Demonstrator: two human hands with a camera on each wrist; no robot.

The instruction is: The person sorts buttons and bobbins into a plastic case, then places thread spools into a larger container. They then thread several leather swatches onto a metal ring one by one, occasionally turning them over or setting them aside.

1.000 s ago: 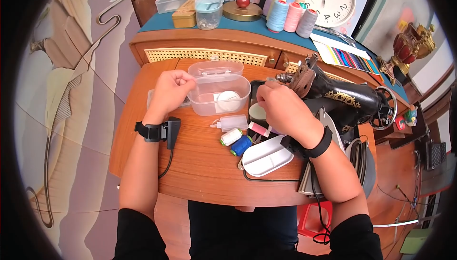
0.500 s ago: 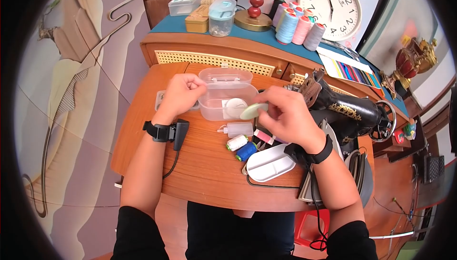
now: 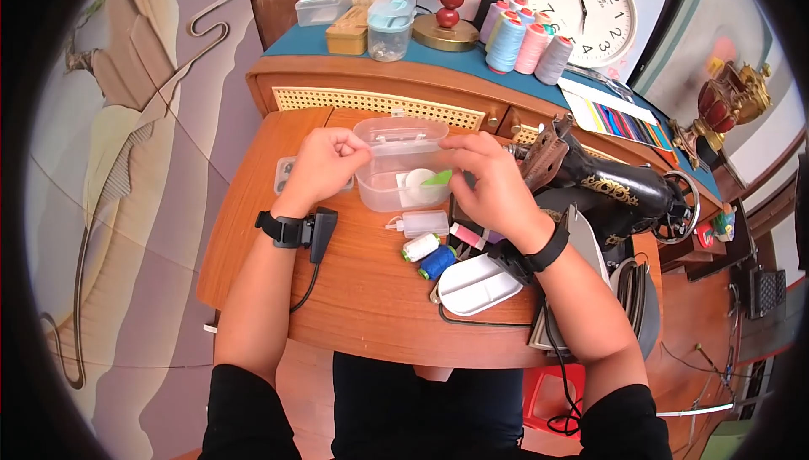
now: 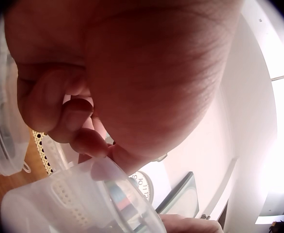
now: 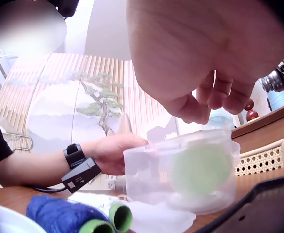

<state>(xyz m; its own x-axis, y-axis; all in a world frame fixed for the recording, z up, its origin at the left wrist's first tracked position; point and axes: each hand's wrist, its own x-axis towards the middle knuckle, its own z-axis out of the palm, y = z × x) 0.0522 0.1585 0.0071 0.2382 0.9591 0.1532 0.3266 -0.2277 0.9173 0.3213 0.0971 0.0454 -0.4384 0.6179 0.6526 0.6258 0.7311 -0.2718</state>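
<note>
A clear plastic box point(image 3: 377, 193) stands on the wooden table with its hinged lid folded back. My left hand point(image 3: 327, 161) pinches the box's left rim between thumb and fingers. Over the right side of the box is my right hand point(image 3: 495, 180), its fingers loosely bent and nothing between them. Below those fingertips a green disc point(image 5: 202, 167) shows through the box wall, blurred and apart from the hand. A round white piece point(image 3: 415, 180) on a pale square lies on the box floor.
In front of the box lie a small squeeze bottle point(image 3: 424, 223), white thread point(image 3: 420, 248), blue thread point(image 3: 437, 263) and a pink spool point(image 3: 466, 236). A white divided tray point(image 3: 480, 287) sits nearer. The black sewing machine point(image 3: 607, 169) stands at right, a small clear case point(image 3: 286, 175) at left.
My right hand picked up the green disc from beside the sewing machine, carried it left to the box and let go of it there. The left hand kept its hold on the rim.
</note>
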